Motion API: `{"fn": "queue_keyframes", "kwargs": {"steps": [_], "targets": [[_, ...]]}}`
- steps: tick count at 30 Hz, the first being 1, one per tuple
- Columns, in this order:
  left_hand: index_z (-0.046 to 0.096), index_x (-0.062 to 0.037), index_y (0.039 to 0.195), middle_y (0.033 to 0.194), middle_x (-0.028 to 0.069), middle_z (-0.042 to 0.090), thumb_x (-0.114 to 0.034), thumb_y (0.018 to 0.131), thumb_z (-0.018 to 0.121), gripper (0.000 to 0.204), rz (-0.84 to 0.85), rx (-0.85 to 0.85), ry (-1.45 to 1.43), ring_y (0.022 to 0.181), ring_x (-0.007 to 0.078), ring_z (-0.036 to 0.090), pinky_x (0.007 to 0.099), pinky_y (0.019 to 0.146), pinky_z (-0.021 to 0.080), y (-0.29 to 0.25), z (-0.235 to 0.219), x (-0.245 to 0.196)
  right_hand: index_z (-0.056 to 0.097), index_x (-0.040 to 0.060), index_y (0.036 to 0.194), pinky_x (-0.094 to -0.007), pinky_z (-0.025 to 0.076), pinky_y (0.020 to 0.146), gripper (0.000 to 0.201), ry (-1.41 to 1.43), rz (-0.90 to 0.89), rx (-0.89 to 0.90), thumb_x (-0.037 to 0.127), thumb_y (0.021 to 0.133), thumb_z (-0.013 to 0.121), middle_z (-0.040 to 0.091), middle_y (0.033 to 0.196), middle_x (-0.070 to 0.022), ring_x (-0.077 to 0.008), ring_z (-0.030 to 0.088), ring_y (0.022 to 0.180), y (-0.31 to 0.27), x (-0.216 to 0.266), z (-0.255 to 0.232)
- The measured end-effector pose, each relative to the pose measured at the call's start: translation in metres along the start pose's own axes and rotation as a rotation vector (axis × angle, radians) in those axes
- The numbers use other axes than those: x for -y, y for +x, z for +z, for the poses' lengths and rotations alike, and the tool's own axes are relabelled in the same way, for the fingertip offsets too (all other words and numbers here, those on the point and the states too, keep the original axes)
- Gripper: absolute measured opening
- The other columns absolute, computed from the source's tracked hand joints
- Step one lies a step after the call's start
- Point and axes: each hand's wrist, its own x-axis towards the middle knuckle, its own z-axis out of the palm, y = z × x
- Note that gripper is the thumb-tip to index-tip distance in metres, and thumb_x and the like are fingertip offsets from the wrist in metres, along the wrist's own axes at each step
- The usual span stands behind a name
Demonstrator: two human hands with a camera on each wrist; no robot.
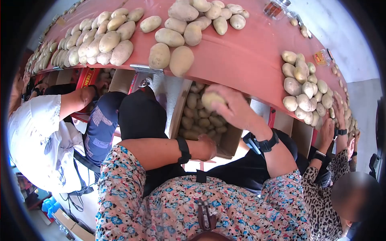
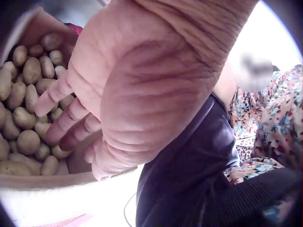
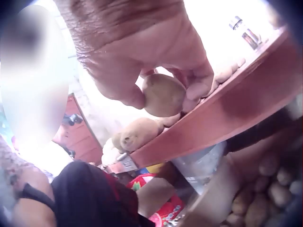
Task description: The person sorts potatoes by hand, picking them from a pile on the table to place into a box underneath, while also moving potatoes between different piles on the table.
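My right hand (image 1: 237,110) pinches a single potato (image 1: 213,100) between thumb and fingers, over the box and close to the table edge. The right wrist view shows that potato (image 3: 164,95) at the fingertips. Below it stands a cardboard box (image 1: 179,110) with many potatoes (image 1: 201,120) inside. At the near side of this box is my left hand (image 1: 206,148), holding nothing. In the left wrist view the left hand (image 2: 137,90) shows its palm, fingers loosely extended over the box's potatoes (image 2: 28,142).
Potatoes (image 1: 177,36) lie grouped along the red table (image 1: 241,60), with further piles at left (image 1: 108,42) and right (image 1: 305,86). Glass jars (image 1: 276,8) stand on it. People sit close on both sides, beside other boxes (image 1: 120,82).
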Motion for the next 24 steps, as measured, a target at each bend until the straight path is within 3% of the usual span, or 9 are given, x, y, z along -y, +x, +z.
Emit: {"fn": "queue_keyframes", "kwargs": {"steps": [2, 3, 5, 9, 12, 17, 20, 22, 24], "targets": [[0.067, -0.0095, 0.095, 0.099, 0.0083, 0.064, -0.015, 0.079, 0.054, 0.021, 0.018, -0.028, 0.007, 0.097, 0.0266, 0.060, 0.0420, 0.067, 0.048, -0.005, 0.000, 0.000, 0.052, 0.0008, 0.104, -0.0466, 0.046, 0.076, 0.029, -0.069, 0.133, 0.317, 0.021, 0.083, 0.053, 0.057, 0.100, -0.0230, -0.0401, 0.057, 0.085, -0.016, -0.017, 0.013], [0.068, -0.0091, 0.091, 0.095, 0.0083, 0.065, -0.015, 0.078, 0.055, 0.019, 0.032, -0.061, 0.016, 0.095, 0.0265, 0.061, 0.0420, 0.066, 0.049, -0.007, 0.000, 0.001, 0.052, 0.0008, 0.104, -0.0466, 0.046, 0.076, 0.029, -0.070, 0.129, 0.310, 0.021, 0.083, 0.053, 0.057, 0.100, -0.0230, -0.0401, 0.057, 0.085, -0.023, -0.025, 0.017], [0.068, -0.0090, 0.091, 0.096, 0.0088, 0.064, -0.015, 0.078, 0.055, 0.019, 0.040, -0.105, 0.015, 0.093, 0.0265, 0.062, 0.0423, 0.066, 0.049, 0.005, 0.014, 0.003, 0.053, 0.0000, 0.101, -0.0459, 0.048, 0.070, 0.028, -0.514, 0.417, 0.594, 0.021, 0.083, 0.053, 0.058, 0.100, -0.0232, -0.0390, 0.060, 0.078, -0.032, -0.042, 0.020], [0.065, -0.0083, 0.094, 0.104, 0.0123, 0.061, -0.017, 0.080, 0.051, 0.022, 0.046, -0.155, -0.041, 0.093, 0.0256, 0.062, 0.0425, 0.073, 0.047, 0.001, 0.005, 0.007, 0.049, 0.0044, 0.110, -0.0465, 0.049, 0.070, 0.033, -0.818, 0.425, 0.426, 0.020, 0.082, 0.055, 0.060, 0.091, -0.0210, -0.0385, 0.060, 0.080, -0.036, -0.054, 0.024], [0.065, -0.0068, 0.099, 0.108, 0.0103, 0.060, -0.016, 0.082, 0.048, 0.025, 0.022, -0.184, -0.025, 0.098, 0.0270, 0.060, 0.0427, 0.074, 0.047, 0.002, 0.004, 0.005, 0.051, 0.0040, 0.107, -0.0454, 0.049, 0.068, 0.031, -0.642, 0.266, 0.375, 0.021, 0.082, 0.055, 0.059, 0.090, -0.0198, -0.0362, 0.061, 0.078, -0.031, -0.039, 0.029], [0.065, -0.0052, 0.105, 0.109, 0.0119, 0.062, -0.009, 0.079, 0.055, 0.028, 0.001, -0.182, 0.049, 0.098, 0.0278, 0.061, 0.0434, 0.071, 0.049, 0.014, 0.014, 0.010, 0.053, 0.0037, 0.103, -0.0431, 0.049, 0.070, 0.030, -0.618, 0.186, 0.656, 0.023, 0.081, 0.057, 0.058, 0.094, -0.0180, -0.0334, 0.061, 0.085, -0.024, -0.033, 0.048], [0.066, -0.0047, 0.102, 0.106, 0.0140, 0.062, -0.009, 0.078, 0.056, 0.026, -0.013, -0.206, 0.025, 0.096, 0.0311, 0.060, 0.0454, 0.069, 0.050, 0.020, 0.019, 0.013, 0.052, 0.0037, 0.106, -0.0432, 0.049, 0.072, 0.032, -0.578, 0.138, 0.627, 0.024, 0.081, 0.057, 0.058, 0.094, -0.0180, -0.0340, 0.060, 0.087, -0.016, -0.019, 0.043], [0.069, -0.0075, 0.085, 0.091, 0.0104, 0.065, -0.015, 0.080, 0.049, 0.022, 0.078, -0.367, 0.067, 0.088, 0.0272, 0.061, 0.0451, 0.065, 0.048, -0.006, 0.005, 0.007, 0.052, 0.0039, 0.108, -0.0433, 0.049, 0.073, 0.034, -0.565, 0.117, 0.640, 0.024, 0.081, 0.057, 0.058, 0.095, -0.0182, -0.0342, 0.060, 0.087, -0.011, -0.014, 0.041], [0.069, -0.0083, 0.081, 0.087, 0.0096, 0.065, -0.015, 0.078, 0.050, 0.020, 0.012, -0.390, 0.030, 0.086, 0.0271, 0.062, 0.0457, 0.063, 0.047, 0.000, 0.012, 0.005, 0.052, 0.0040, 0.109, -0.0434, 0.049, 0.074, 0.035, -0.541, 0.082, 0.658, 0.024, 0.081, 0.057, 0.058, 0.095, -0.0184, -0.0344, 0.060, 0.088, -0.005, -0.007, 0.042]]}}
